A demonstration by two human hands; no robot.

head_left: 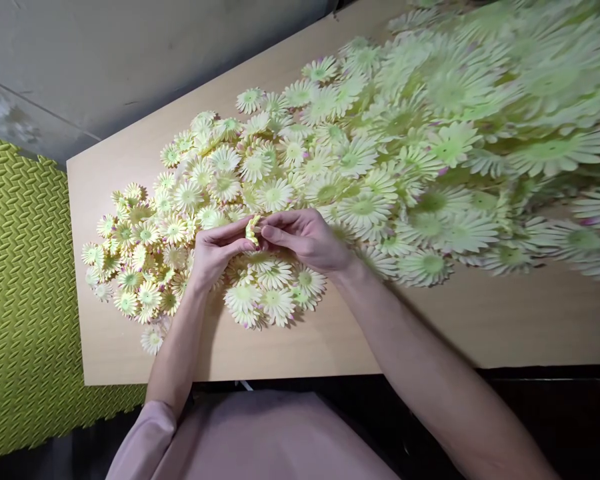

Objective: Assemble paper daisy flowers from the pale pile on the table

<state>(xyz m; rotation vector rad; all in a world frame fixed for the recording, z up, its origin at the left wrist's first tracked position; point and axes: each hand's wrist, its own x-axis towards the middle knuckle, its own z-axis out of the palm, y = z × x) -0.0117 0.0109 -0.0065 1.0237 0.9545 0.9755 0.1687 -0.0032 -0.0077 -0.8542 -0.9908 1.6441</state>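
My left hand (219,252) pinches a small pale yellow artificial flower piece (253,230) between thumb and fingertips, its petals bunched and seen edge-on. From the other side my right hand (305,239) meets it, thumb and forefinger closed at the same piece. Whether a second small part lies between the right fingertips is too small to tell. Just below the hands sits a cluster of cream daisy-like flower heads (265,293) with green centres. Left of my left hand lies a pile of smaller flower heads (145,233), some with pink-tipped petals.
Larger flower heads (455,220) are heaped across the right and far side of the light wooden table (290,353). A grey wall (145,53) borders the table's far edge. Yellow-green textured foam matting (25,287) lies beyond its left end.
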